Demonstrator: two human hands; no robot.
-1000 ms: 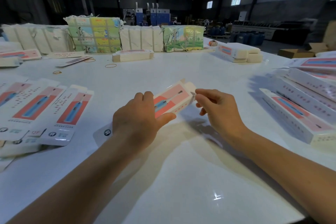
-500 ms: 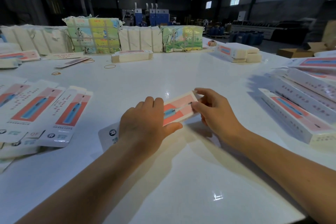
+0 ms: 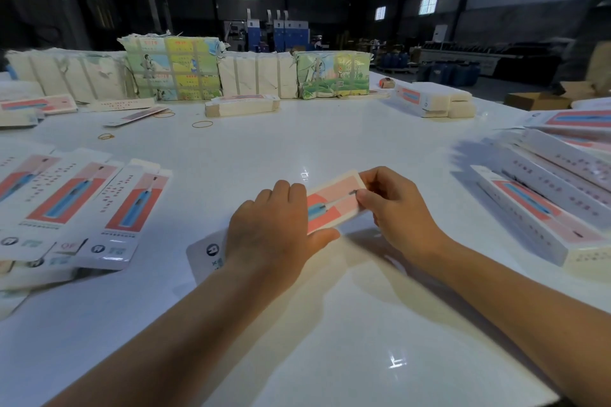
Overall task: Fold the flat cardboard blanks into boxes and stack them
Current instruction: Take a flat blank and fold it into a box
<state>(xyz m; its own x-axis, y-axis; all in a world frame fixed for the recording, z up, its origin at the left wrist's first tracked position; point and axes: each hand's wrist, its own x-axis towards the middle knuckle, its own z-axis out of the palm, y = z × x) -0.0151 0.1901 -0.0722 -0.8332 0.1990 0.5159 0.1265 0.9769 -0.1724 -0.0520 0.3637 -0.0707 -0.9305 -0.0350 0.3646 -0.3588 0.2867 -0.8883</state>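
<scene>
A long white box (image 3: 334, 205) with a pink panel and a blue toothbrush picture lies slanted on the white table (image 3: 330, 324) in front of me. My left hand (image 3: 274, 228) grips its middle, fingers over the top and thumb along the near side. My right hand (image 3: 393, 205) pinches the box's far end, thumb on the top face. The box's near end with a round logo sticks out left of my wrist. Flat printed blanks (image 3: 82, 205) lie fanned out at the left. Folded boxes (image 3: 545, 201) lie side by side at the right.
Wrapped paper bundles (image 3: 175, 73) line the table's far edge, with a banded pack of blanks (image 3: 241, 105) in front of them. Another pack (image 3: 429, 99) sits far right. Rubber bands (image 3: 202, 124) lie loose on the table. A dark warehouse lies behind.
The box's far end, raised with open flaps a second ago, has come down and now looks closed. My right hand has moved from beside that end onto it. My left hand kept its grip.
</scene>
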